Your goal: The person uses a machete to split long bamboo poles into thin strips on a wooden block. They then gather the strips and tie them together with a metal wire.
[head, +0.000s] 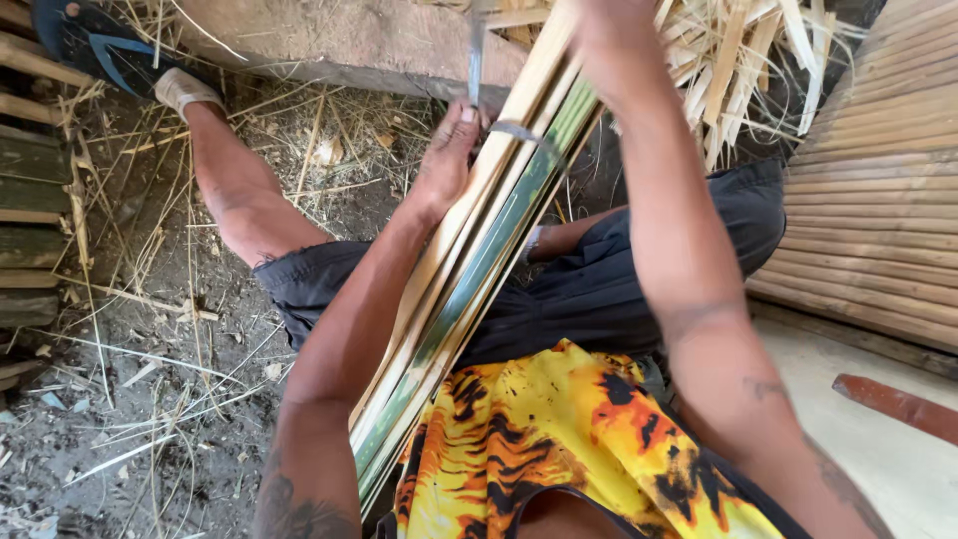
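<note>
Sitting on bare dirt, legs apart, a bundle of bamboo strips (pixel 469 269) running diagonally from bottom centre up to top centre of the frame, resting across the lap.

Left hand (pixel 449 150) pressing against the left edge of the bundle at upper centre, fingers curled close around the strips, thumb up beside a thin metal blade (pixel 476 60). Blade standing upright just above the hand, its tip lost at the top edge; whether gripped by this hand or only touching it, cannot tell.

Right hand (pixel 599 20) reaching to the top edge of the frame, closed over the upper end of the strips, fingers cropped, so how tightly closed cannot be told. Right forearm crossing down the right of centre.

A wooden block (pixel 349 40) lying across the top, just behind the blade, boxing in the space ahead. Loose shavings (pixel 738 50) piling at upper right, close to the right hand. Stacked bamboo slats (pixel 878 200) filling the right edge, leaving little room on that side. More slats (pixel 30 220) lining the left edge. Open dirt floor (pixel 130 399) spreading across the lower left, littered with straw, giving the widest free room. A sandal (pixel 90 45) showing at upper left on the outstretched foot.
</note>
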